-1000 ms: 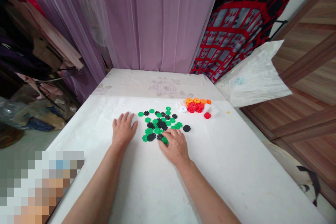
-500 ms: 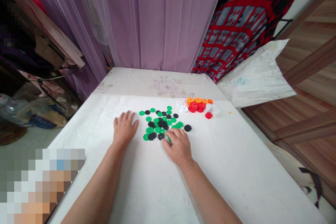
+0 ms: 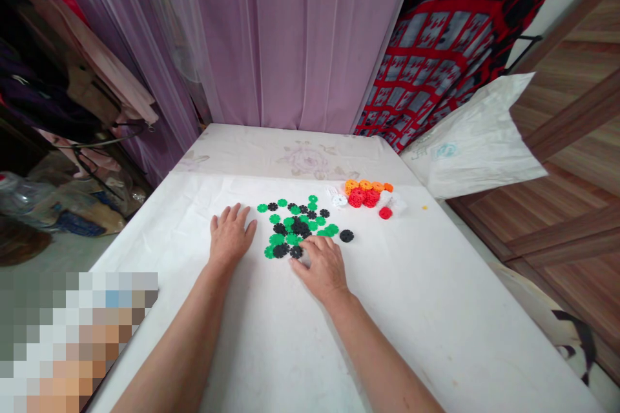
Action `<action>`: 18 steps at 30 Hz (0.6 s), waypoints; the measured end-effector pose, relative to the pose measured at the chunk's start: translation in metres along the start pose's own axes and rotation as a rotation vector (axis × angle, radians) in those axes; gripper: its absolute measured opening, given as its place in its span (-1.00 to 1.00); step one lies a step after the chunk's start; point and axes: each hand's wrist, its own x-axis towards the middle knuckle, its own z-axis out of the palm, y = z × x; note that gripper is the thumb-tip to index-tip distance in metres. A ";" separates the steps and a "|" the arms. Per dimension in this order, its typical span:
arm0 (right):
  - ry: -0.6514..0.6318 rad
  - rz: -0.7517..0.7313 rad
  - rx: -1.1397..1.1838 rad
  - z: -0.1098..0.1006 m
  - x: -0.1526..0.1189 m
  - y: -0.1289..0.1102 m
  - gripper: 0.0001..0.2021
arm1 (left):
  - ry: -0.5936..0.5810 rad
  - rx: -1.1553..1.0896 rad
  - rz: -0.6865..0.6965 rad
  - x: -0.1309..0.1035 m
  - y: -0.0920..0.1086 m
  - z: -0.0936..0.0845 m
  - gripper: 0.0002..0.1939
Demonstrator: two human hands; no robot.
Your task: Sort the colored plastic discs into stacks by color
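Green notched plastic discs [image 3: 276,240] and black notched discs [image 3: 280,250] lie in a loose, mixed spread at the middle of the table, some overlapping. My left hand [image 3: 230,232] rests flat on the cloth just left of them, fingers spread, holding nothing. At the near right edge of the spread is my right hand [image 3: 323,264], its thumb and fingers apart beside a black disc [image 3: 296,251]. Whether the fingertips touch that disc is hard to make out. Part of the spread is hidden behind this hand. A separate black disc [image 3: 347,236] sits to its right.
Farther back on the right are stacked orange discs [image 3: 365,185], red discs [image 3: 357,197] and white discs [image 3: 339,200]. A white plastic bag [image 3: 479,135] hangs by the table's right edge. The white-covered table [image 3: 411,310] backs onto a purple curtain [image 3: 300,39].
My right hand has shifted slightly left, and its thumb has come to the near side of a black disc. My left hand has stayed in place.
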 end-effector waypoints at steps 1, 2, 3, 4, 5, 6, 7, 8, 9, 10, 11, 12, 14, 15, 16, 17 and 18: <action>-0.004 -0.001 0.002 0.000 0.000 0.000 -0.77 | 0.001 0.001 0.000 0.000 0.000 0.000 -0.45; -0.013 -0.001 0.005 0.000 0.000 -0.001 -0.77 | 0.003 0.002 0.000 0.000 0.000 0.000 -0.45; -0.025 0.002 0.008 0.000 0.001 -0.001 -0.77 | 0.006 0.002 0.002 0.000 0.000 0.000 -0.45; -0.038 0.007 0.013 0.000 0.001 -0.002 -0.79 | 0.010 0.002 0.005 0.000 0.000 0.001 -0.45; -0.050 0.017 0.018 0.000 0.002 -0.003 -0.81 | 0.014 0.002 0.008 0.000 0.000 0.001 -0.45; -0.060 0.028 0.024 0.000 0.003 -0.004 -0.83 | 0.020 0.003 0.010 0.000 0.000 0.002 -0.46; -0.068 0.037 0.029 0.000 0.003 -0.004 -0.85 | 0.026 0.004 0.013 0.001 0.000 0.002 -0.46; -0.074 0.043 0.032 0.000 0.004 -0.005 -0.85 | 0.031 0.004 0.013 0.001 -0.001 0.003 -0.46; -0.080 0.045 0.033 -0.001 0.004 -0.006 -0.85 | 0.033 0.005 0.014 0.001 -0.001 0.003 -0.46; -0.084 0.043 0.032 -0.001 0.004 -0.006 -0.85 | 0.032 0.005 0.013 0.001 -0.001 0.003 -0.46; -0.088 0.039 0.030 -0.002 0.004 -0.006 -0.85 | 0.029 0.005 0.012 0.001 -0.001 0.003 -0.46; -0.091 0.032 0.028 -0.003 0.004 -0.006 -0.84 | 0.025 0.004 0.010 0.001 -0.002 0.003 -0.46; -0.093 0.017 0.026 -0.004 0.003 -0.006 -0.83 | 0.021 0.004 0.005 0.001 -0.001 0.003 -0.46; -0.093 0.009 0.027 -0.004 0.003 -0.005 -0.82 | 0.021 0.004 0.004 0.001 -0.001 0.002 -0.46; -0.092 0.005 0.029 -0.004 0.003 -0.005 -0.82 | 0.020 0.005 0.003 0.001 -0.001 0.002 -0.46; -0.090 0.002 0.031 -0.004 0.003 -0.004 -0.83 | 0.017 0.006 0.003 0.001 -0.001 0.002 -0.46; -0.087 0.000 0.031 -0.003 0.003 -0.003 -0.84 | 0.013 0.007 0.003 0.001 0.000 0.001 -0.46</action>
